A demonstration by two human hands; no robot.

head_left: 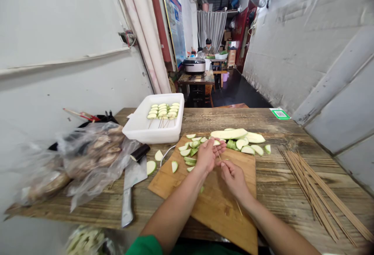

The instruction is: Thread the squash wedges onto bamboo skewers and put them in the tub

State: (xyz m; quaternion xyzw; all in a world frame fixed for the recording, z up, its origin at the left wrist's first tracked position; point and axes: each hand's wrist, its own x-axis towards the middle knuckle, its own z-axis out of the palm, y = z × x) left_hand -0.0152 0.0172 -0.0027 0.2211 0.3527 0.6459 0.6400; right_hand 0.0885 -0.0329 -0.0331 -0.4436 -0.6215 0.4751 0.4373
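Note:
My left hand (207, 154) is closed on a pale, green-edged vegetable slice (216, 143), which looks like zucchini or green eggplant. In my right hand (233, 176) is a thin wooden skewer (219, 156), pinched between thumb and fingers, its upper end at the slice. Both hands are above a wooden cutting board (224, 204). Half-round slices (185, 152) lie loose around the board's far edge. Behind them are long pale lengths of the vegetable (229, 134). A white plastic tub (152, 135) at the back holds several skewered rows of slices (163, 111).
A cleaver (127, 204) lies left of the board, below a dark-skinned piece (140, 152). Clear bags of mushroom-like food (102, 146) crowd the left. Loose skewers (315, 192) fan out at right, near a green QR card (279, 113). A person (208, 48) sits far back.

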